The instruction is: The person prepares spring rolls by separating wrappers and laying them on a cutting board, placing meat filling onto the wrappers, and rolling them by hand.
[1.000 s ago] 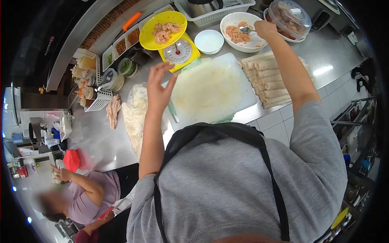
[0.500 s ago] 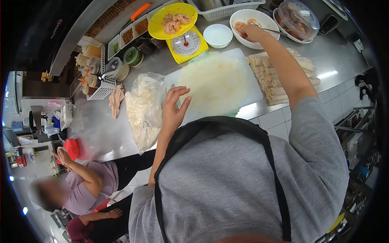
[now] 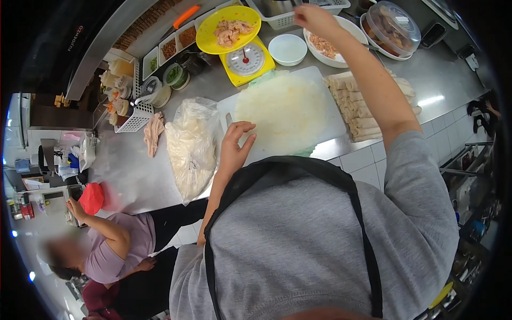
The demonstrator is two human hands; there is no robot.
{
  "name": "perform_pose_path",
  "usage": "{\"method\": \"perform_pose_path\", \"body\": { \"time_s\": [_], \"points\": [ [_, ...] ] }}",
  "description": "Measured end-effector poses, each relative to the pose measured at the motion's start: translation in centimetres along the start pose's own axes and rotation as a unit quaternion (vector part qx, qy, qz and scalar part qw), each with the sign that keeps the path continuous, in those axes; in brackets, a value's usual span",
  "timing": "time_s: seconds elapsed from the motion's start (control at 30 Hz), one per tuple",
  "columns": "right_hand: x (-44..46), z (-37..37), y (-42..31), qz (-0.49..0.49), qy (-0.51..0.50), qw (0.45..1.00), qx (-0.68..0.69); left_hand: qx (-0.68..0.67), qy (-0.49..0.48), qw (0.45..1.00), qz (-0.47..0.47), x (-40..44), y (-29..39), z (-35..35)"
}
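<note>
The shiny stainless-steel table (image 3: 130,170) carries a white rectangular board (image 3: 333,120), a stack of pale rolls (image 3: 354,106) on its right, and a clear plastic bag (image 3: 190,149) and crumpled pinkish cloth (image 3: 153,134) on its left. Farther back stand a yellow dial scale (image 3: 247,61), small white bowl (image 3: 287,49) and large white bowl (image 3: 354,31).

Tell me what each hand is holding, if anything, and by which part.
The left hand, loosely curled with thumb apart, shows nothing gripped. The right hand is blurred, so whether it holds anything cannot be told.
</note>
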State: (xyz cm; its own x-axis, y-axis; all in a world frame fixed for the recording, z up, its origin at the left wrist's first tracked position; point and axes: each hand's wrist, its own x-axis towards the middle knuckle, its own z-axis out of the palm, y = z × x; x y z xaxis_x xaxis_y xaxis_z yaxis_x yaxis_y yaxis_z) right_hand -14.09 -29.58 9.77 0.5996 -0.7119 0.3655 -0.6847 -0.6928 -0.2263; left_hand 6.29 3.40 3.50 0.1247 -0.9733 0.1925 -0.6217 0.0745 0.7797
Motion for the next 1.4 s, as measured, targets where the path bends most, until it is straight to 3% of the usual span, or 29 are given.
{"method": "perform_pose_path", "body": {
  "time_s": [0.03,0.17,0.33,0.4,0.43,0.5,0.53,0.6,0.73,0.9,1.2,1.4],
  "points": [
    [0.7,0.4,-1.5,-0.052,0.07,0.995,0.048,-0.001,-0.011,1.0,0.014,0.3,0.1,0.2],
    [4.6,2.4,-7.5,-0.13,0.064,0.982,0.121,-0.014,-0.026,0.999,0.045,0.8,0.2,0.4],
    [4.7,3.7,-10.8,-0.1,0.009,0.993,0.067,-0.005,-0.009,1.0,0.019,-0.4,-0.3,-0.5],
    [5.6,6.1,-10.2,-0.082,0.108,0.991,-0.017,0.003,-0.006,1.0,-0.001,-1.0,-0.6,-0.8],
    [6.4,7.8,-9.6,-0.083,0.107,0.991,-0.016,0.004,-0.003,1.0,-0.002,-1.3,-1.0,-0.8],
    [7.4,10.4,-8.4,-0.104,0.139,0.98,0.1,0.006,-0.003,1.0,-0.004,-1.5,-1.1,-0.9],
    [6.7,9.0,-9.0,-0.103,0.138,0.98,0.1,0.008,0.001,1.0,0.001,-1.5,-1.1,-0.9],
    [5.5,6.0,-9.7,-0.099,0.144,0.957,0.232,0.008,0.003,1.0,0.005,-1.4,-0.8,-0.8],
    [5.4,5.2,-9.8,-0.064,0.129,0.962,0.23,0.007,0.003,1.0,0.013,-0.9,0.2,-0.8],
    [5.3,3.8,-10.2,-0.087,0.215,0.937,0.259,0.002,0.001,1.0,0.012,-0.9,0.5,-0.8],
    [4.9,2.6,-10.6,-0.048,0.182,0.935,0.299,0.003,-0.011,1.0,0.008,-1.5,-0.1,-0.6],
    [2.8,-0.1,-4.8,0.011,0.282,0.949,0.142,0.001,-0.014,1.0,0.0,-1.6,-0.3,-0.8]
  ]
}}
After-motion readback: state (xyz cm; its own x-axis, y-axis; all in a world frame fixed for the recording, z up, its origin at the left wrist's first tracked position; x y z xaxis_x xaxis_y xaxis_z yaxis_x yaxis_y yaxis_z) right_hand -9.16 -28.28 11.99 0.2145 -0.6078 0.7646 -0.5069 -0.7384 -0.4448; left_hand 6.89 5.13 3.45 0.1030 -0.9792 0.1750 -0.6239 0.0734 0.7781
